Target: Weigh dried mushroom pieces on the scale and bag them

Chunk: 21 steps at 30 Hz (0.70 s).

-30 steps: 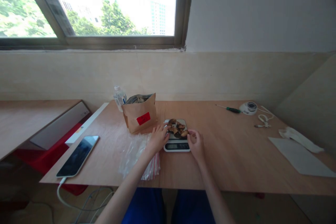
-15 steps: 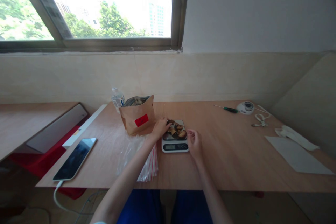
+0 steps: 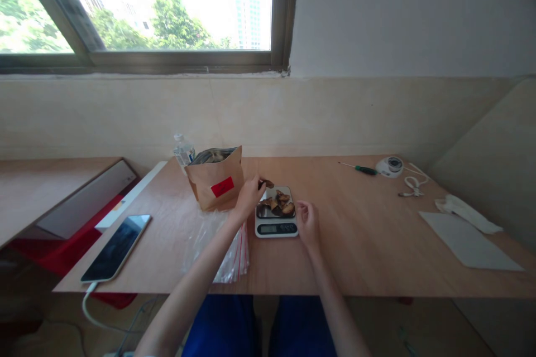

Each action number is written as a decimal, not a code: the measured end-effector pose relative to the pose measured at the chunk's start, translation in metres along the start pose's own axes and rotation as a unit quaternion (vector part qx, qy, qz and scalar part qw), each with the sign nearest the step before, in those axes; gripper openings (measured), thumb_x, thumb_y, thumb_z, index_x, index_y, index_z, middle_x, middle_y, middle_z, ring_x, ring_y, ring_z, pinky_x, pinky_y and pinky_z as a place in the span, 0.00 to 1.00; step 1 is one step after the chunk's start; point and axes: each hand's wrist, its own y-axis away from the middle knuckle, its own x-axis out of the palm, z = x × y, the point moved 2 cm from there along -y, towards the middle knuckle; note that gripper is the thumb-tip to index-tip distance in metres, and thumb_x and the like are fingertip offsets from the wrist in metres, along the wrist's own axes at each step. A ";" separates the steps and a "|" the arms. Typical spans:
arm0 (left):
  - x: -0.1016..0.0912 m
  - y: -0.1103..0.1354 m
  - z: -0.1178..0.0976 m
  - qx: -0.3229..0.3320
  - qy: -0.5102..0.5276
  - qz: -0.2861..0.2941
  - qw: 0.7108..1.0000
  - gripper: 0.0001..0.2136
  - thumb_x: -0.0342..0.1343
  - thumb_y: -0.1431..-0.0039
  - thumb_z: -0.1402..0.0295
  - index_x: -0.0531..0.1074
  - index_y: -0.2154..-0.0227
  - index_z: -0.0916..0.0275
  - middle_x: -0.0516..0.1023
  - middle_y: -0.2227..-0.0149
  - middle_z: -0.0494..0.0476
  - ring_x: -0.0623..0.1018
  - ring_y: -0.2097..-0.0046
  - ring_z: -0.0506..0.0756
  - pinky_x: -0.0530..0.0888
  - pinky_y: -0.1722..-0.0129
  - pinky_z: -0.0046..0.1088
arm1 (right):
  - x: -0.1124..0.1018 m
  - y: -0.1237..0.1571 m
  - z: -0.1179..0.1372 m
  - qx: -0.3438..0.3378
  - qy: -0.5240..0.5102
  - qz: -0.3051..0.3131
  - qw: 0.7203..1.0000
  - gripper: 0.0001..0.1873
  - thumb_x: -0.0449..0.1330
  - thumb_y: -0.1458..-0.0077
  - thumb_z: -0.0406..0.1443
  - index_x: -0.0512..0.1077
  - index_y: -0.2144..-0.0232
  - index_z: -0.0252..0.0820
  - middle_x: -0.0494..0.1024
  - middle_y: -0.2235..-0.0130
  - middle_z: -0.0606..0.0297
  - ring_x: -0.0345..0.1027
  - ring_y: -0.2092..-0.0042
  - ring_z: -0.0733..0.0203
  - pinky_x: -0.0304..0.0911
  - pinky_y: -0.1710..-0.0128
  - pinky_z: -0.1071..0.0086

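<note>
Lifted left hand (image 3: 248, 198) pinching one dark piece (image 3: 266, 183) above scale (image 3: 276, 228), right hand (image 3: 307, 222) loosely curled

Daylight pours through the dark-framed window (image 3: 142, 5) above the beige tiled wall (image 3: 293, 117) beyond my wooden tabletop (image 3: 368, 234), with a white wall (image 3: 410, 11) upper right and a lower wooden surface (image 3: 42, 184) off its left edge.

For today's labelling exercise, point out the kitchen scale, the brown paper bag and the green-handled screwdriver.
kitchen scale (image 3: 276, 228): head view, on its white front beside the display.
brown paper bag (image 3: 211, 178): head view, on its front face above the red label.
green-handled screwdriver (image 3: 365, 170): head view, on the green handle.
</note>
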 end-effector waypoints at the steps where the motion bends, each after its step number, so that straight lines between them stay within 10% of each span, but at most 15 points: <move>1: -0.002 0.003 -0.002 0.004 0.003 -0.005 1.000 0.09 0.48 0.41 0.70 0.71 0.60 0.61 0.77 0.60 0.58 0.75 0.57 0.53 0.69 0.57 0.29 | -0.001 0.000 0.003 -0.015 0.011 -0.002 1.000 0.11 0.49 0.42 0.39 0.67 0.61 0.41 0.70 0.63 0.58 0.63 0.60 0.56 0.62 0.59 0.60; 8: 0.006 0.008 -0.001 -0.016 -0.024 -0.002 1.000 0.08 0.48 0.41 0.69 0.70 0.62 0.62 0.76 0.61 0.59 0.75 0.57 0.54 0.69 0.59 0.28 | 0.007 0.010 0.024 -0.162 0.152 0.084 0.971 0.15 0.55 0.47 0.40 0.70 0.57 0.47 0.65 0.53 0.56 0.60 0.52 0.51 0.57 0.53 0.57; 21: 0.010 0.011 -0.002 0.021 -0.055 0.032 0.998 0.10 0.47 0.40 0.68 0.70 0.60 0.65 0.74 0.59 0.62 0.73 0.54 0.57 0.67 0.54 0.31 | 0.014 0.015 0.019 -0.199 0.242 0.110 0.943 0.11 0.56 0.45 0.41 0.74 0.60 0.51 0.67 0.53 0.58 0.61 0.55 0.51 0.55 0.57 0.59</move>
